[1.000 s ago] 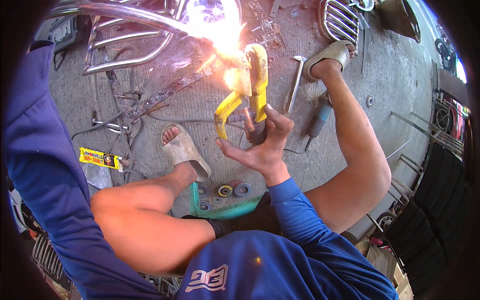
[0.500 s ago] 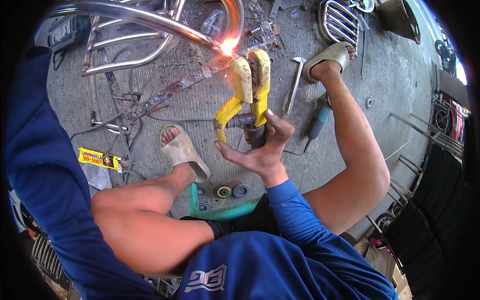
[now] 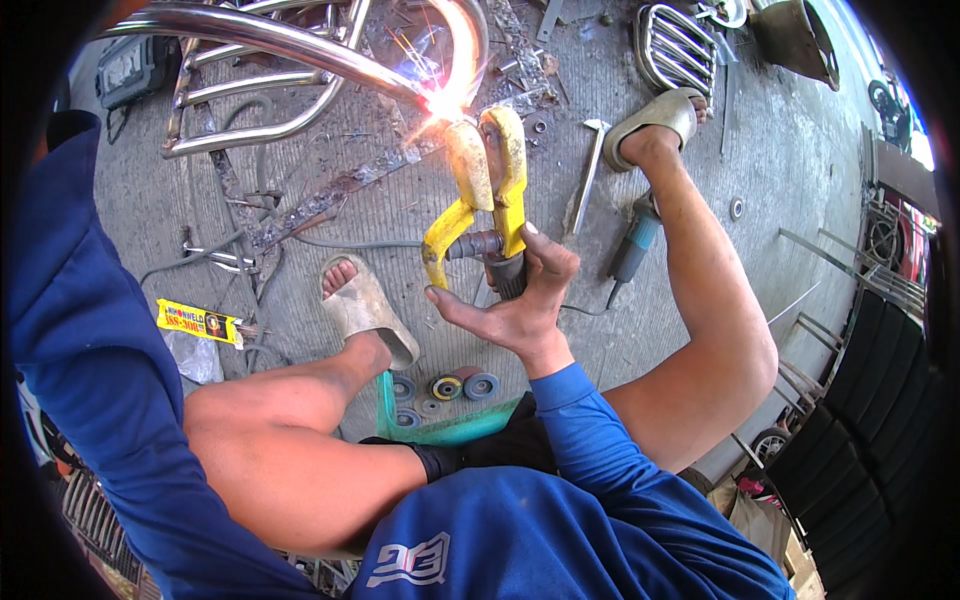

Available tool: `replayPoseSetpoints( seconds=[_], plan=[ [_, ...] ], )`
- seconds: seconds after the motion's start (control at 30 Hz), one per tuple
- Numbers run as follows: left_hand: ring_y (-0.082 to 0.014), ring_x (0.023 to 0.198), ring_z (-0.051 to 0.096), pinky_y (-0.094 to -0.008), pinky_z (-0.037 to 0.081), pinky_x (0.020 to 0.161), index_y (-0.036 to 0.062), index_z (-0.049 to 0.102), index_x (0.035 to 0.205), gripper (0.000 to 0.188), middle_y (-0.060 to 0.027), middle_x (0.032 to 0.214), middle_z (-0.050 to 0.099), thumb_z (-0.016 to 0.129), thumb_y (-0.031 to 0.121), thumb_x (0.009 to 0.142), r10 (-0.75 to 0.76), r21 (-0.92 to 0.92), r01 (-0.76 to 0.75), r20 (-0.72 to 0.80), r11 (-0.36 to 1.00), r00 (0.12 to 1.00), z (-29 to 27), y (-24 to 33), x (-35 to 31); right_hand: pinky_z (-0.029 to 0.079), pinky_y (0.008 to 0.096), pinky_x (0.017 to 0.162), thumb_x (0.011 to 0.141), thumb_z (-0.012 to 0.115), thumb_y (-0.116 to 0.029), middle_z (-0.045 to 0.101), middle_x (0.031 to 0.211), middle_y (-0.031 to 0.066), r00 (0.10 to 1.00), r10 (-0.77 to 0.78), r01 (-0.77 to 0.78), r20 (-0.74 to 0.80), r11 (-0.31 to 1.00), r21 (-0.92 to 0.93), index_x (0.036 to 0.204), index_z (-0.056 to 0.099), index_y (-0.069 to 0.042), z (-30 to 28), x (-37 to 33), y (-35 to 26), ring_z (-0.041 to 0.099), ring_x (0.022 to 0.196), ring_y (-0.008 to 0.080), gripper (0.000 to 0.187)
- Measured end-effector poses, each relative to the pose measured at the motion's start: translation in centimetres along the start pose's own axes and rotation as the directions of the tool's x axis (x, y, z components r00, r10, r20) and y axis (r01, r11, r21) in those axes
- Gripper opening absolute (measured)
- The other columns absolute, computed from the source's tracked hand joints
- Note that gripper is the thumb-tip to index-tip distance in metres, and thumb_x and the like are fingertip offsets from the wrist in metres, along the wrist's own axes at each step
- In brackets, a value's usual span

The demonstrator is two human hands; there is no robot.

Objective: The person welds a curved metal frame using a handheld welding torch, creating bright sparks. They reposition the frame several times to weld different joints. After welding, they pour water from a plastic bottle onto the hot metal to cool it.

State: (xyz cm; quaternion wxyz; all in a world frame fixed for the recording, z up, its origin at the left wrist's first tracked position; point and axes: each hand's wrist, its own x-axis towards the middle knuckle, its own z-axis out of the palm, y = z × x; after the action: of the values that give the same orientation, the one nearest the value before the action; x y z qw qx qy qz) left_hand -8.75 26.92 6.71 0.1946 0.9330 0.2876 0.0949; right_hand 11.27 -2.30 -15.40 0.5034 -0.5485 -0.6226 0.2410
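My right hand (image 3: 515,315) is wrapped round the black handle of a yellow welding electrode holder (image 3: 510,185), thumb and fingers on either side. The holder's worn jaws point away from me. Just beyond their tips a bright arc (image 3: 445,100) throws sparks; its glare hides the rod and the joint. It burns where a long shiny metal tube (image 3: 290,38) meets a curved tube (image 3: 468,45). My left arm (image 3: 95,300), in a blue sleeve, is raised along the left side, and its hand is out of sight.
On the concrete floor lie a hammer (image 3: 590,175), an angle grinder (image 3: 635,240), a bent-tube frame (image 3: 680,50), a yellow rod packet (image 3: 198,320) and a rusty flat bar (image 3: 330,190). Grinding discs (image 3: 447,387) rest in a green tray (image 3: 450,430) between my legs. Cables cross the left side.
The arc has grown brighter, with more sparks flying up. My right hand and the electrode holder have shifted slightly left, and the jaws are a little lower in view.
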Motion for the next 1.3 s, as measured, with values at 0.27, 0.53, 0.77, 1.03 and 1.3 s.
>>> replayPoseSetpoints(
  seconds=[0.27,0.53,0.77,1.03,1.3],
  plan=[
    [-0.0105,0.062,0.056,-0.0248,0.042,0.05,-0.0005,0.064,0.098,0.036,-0.0048,0.077,0.062,0.089,0.021,0.084,-0.124,0.146,0.133,-0.066,0.98,0.99,2.7,3.6,-2.0,0.062,0.0349,0.085,0.068,0.099,-0.012,0.055,0.124,0.0166,1.0,0.021,-0.02,-0.01,0.992,0.124,0.145,0.031,-0.01,0.5,0.8,-0.4,0.069,0.109,0.0253,0.103],
    [-0.0121,0.065,0.057,-0.0262,0.043,0.053,0.0001,0.064,0.099,0.036,-0.0054,0.079,0.063,0.088,0.023,0.084,-0.148,0.179,0.163,-0.096,0.97,0.984,3.4,4.4,-2.6,0.062,0.0316,0.078,0.068,0.098,-0.01,0.06,0.122,0.0186,0.999,0.006,-0.003,-0.038,0.997,0.076,0.145,0.031,-0.01,0.1,0.9,-0.9,0.073,0.103,0.025,0.103],
    [-0.0136,0.066,0.057,-0.0274,0.044,0.055,0.0007,0.065,0.1,0.036,-0.0059,0.08,0.064,0.086,0.025,0.085,-0.162,0.192,0.181,-0.112,0.965,0.98,4.0,4.8,-2.7,0.059,0.0307,0.068,0.065,0.101,-0.015,0.062,0.109,0.0164,0.999,-0.022,0.023,-0.031,0.998,0.059,0.145,0.027,-0.013,-0.2,0.9,-0.7,0.073,0.094,0.0248,0.108],
    [-0.0152,0.069,0.058,-0.0288,0.044,0.058,0.0013,0.066,0.101,0.036,-0.0065,0.082,0.064,0.085,0.027,0.086,-0.17,0.204,0.192,-0.118,0.96,0.978,4.4,4.9,-2.7,0.057,0.0326,0.065,0.065,0.101,-0.014,0.065,0.102,0.0158,0.997,-0.069,0.068,-0.028,0.998,-0.014,0.142,0.031,-0.014,-0.4,1.8,-1.5,0.071,0.084,0.0234,0.104],
    [-0.0169,0.071,0.059,-0.0303,0.045,0.061,0.0019,0.067,0.102,0.036,-0.007,0.084,0.065,0.084,0.028,0.087,-0.172,0.21,0.191,-0.106,0.959,0.979,4.2,4.9,-2.4,0.058,0.035,0.069,0.065,0.101,-0.014,0.066,0.103,0.0148,0.999,-0.048,0.048,-0.01,0.998,-0.028,0.143,0.033,-0.013,-0.6,1.4,-1.2,0.072,0.086,0.0245,0.104]
  ],
)
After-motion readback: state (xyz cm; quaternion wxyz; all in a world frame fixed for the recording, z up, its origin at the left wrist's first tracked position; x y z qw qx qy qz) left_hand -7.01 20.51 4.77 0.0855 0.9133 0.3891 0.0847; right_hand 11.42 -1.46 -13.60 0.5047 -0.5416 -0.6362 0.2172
